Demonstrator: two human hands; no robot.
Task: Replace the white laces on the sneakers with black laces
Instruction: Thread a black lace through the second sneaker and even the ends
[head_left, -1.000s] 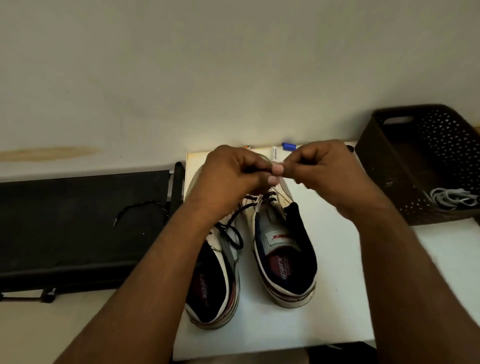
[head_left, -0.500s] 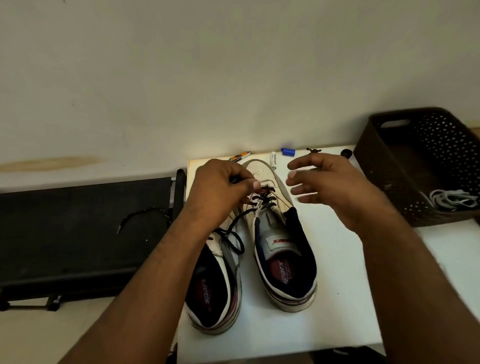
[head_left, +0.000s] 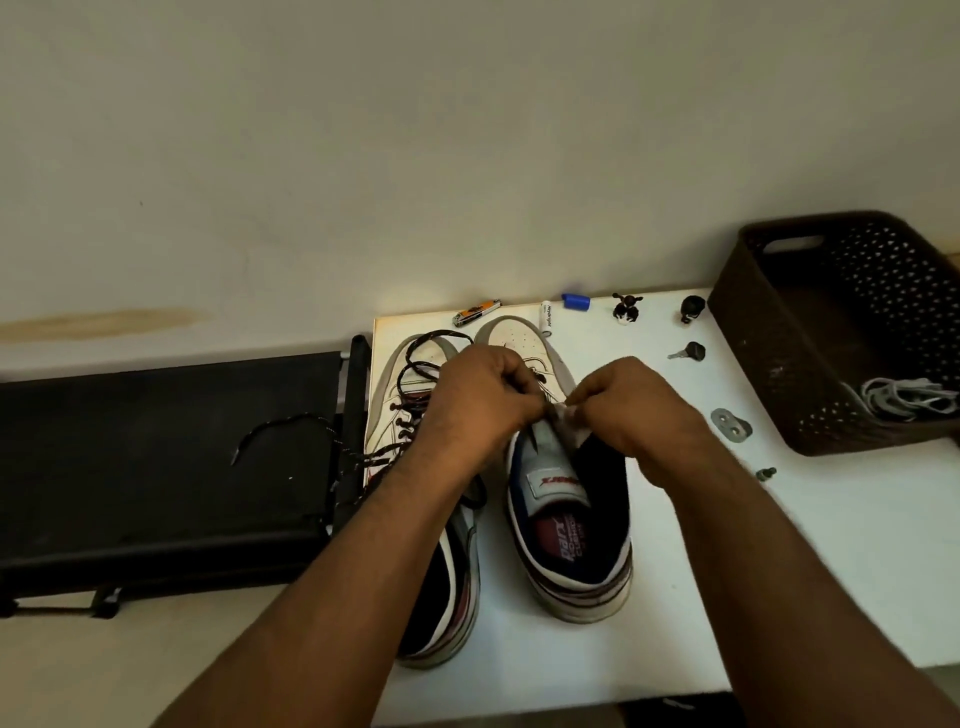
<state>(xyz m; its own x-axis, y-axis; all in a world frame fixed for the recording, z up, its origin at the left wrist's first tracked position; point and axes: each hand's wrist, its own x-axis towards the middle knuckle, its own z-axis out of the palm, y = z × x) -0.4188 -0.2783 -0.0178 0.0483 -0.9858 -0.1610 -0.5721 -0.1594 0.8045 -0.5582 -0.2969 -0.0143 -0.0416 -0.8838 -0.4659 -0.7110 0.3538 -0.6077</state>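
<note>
Two white sneakers stand side by side on the white table (head_left: 779, 571), toes toward the wall. The left sneaker (head_left: 410, 384) carries a loose black lace (head_left: 415, 364) looped over its toe. On the right sneaker (head_left: 571, 545) a black lace runs through the front eyelets. My hands meet over its middle eyelets. My left hand (head_left: 478, 405) has its fingers curled and pinches the lace end at the eyelet row. My right hand (head_left: 628, 410) pinches the sneaker's right eyelet flap. The fingertips hide the eyelet itself. White laces (head_left: 904, 400) lie in the brown basket.
The brown perforated basket (head_left: 737, 338) stands at the table's right. Along the wall lie a nail clipper (head_left: 475, 313), a battery (head_left: 545, 318) and a blue cap (head_left: 575, 301). A key (head_left: 688, 353) and a metal bracket (head_left: 731, 426) lie nearby. Left of the table is a black bench (head_left: 156, 467).
My right hand, open half a second ago, has closed on the right sneaker's flap. Both hands came down from above the toe to the middle eyelets.
</note>
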